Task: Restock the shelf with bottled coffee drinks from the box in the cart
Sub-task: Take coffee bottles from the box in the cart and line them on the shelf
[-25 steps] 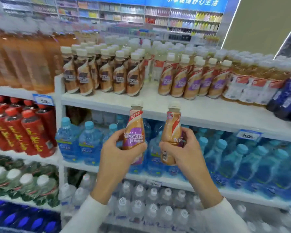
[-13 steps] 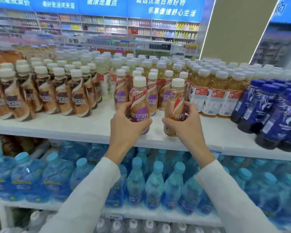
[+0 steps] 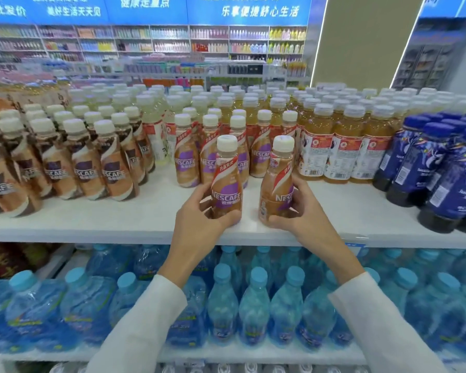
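Note:
Two coffee bottles with white caps and purple Nescafe labels stand upright on the white top shelf, near its front edge. My left hand grips the left bottle around its lower body. My right hand grips the right bottle the same way. Just behind them stands a row of the same purple-label coffee bottles. The box and the cart are out of view.
Brown-label Nescafe bottles fill the shelf's left side. Amber tea bottles and dark blue bottles stand on the right. Blue water bottles pack the shelf below. Bare shelf surface lies to the left and right of my hands.
Both hands have carried the bottles up from in front of the water shelf and set them down onto the top shelf. My view has risen and moved closer.

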